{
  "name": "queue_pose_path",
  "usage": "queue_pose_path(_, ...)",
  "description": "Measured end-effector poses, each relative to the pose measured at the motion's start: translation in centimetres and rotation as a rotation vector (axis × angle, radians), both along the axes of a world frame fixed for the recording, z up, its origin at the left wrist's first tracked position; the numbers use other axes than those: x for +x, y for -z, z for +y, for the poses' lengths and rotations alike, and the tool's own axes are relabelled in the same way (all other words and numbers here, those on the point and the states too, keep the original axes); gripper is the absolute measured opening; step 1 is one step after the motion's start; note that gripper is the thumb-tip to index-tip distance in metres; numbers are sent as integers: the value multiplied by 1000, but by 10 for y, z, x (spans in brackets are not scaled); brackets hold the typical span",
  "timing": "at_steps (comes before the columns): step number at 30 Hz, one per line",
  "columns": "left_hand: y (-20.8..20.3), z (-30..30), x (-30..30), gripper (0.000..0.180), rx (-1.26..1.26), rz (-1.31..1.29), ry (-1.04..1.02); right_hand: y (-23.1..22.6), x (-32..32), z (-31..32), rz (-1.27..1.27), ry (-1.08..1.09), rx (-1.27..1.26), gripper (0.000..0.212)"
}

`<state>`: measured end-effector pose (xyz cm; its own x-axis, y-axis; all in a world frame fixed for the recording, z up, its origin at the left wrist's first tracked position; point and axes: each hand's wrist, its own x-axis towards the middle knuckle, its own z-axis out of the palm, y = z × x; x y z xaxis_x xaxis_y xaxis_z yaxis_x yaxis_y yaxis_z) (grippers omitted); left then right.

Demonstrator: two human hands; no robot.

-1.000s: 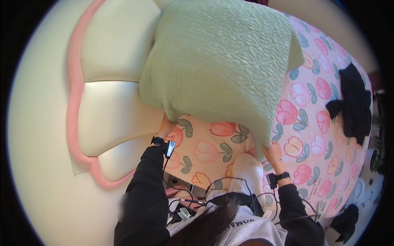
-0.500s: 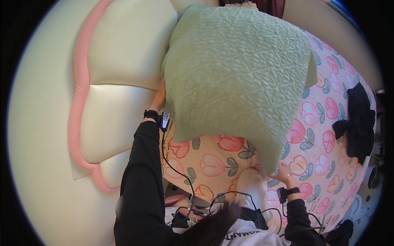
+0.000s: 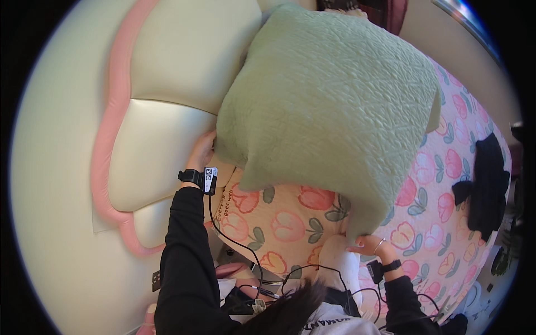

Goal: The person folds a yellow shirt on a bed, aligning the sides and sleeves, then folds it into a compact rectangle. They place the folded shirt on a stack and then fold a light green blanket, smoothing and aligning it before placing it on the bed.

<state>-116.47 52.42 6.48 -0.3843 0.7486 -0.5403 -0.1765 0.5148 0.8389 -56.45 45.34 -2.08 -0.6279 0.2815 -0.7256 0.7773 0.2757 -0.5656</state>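
A light green quilted bedspread [image 3: 335, 106] is spread over the far part of the bed, its surface bulging and its near edge hanging in a loose curve. At its left edge, beside the headboard, my left hand [image 3: 201, 152] is closed on the fabric, the fingertips partly hidden by it. My right hand [image 3: 373, 248] pinches the bedspread's near corner, which is drawn down to a point beside my light-trousered knee [image 3: 336, 258]. Under the bedspread lies a pink bed sheet [image 3: 287, 223] with a tulip print.
A cream padded headboard [image 3: 162, 151] with a pink rim runs along the left against a pale wall. Black clothing [image 3: 487, 187] lies on the bed's right side. Black cables [image 3: 237, 240] run from the devices on my wrists toward my lap.
My left hand has come nearer and a little left, with the bedspread's left edge moving along. My right hand keeps its corner, slightly lower in view. The view has shifted slightly too.
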Motion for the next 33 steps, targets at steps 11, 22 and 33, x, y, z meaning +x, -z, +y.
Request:
queue_pose_path(11, -22, -8, 19, 35, -111, -330, -140, 0, 2, -8, -44, 40, 8, 67)
queue_pose_path(22, -4, -12, 36, 41, -45, 1460, 56, 6, 0, -15, -73, -35, 70, 62)
queue_pose_path(33, 48, 23, 23, 35, -257, 1480, 349, 14, 5, -22, -48, -39, 84, 51)
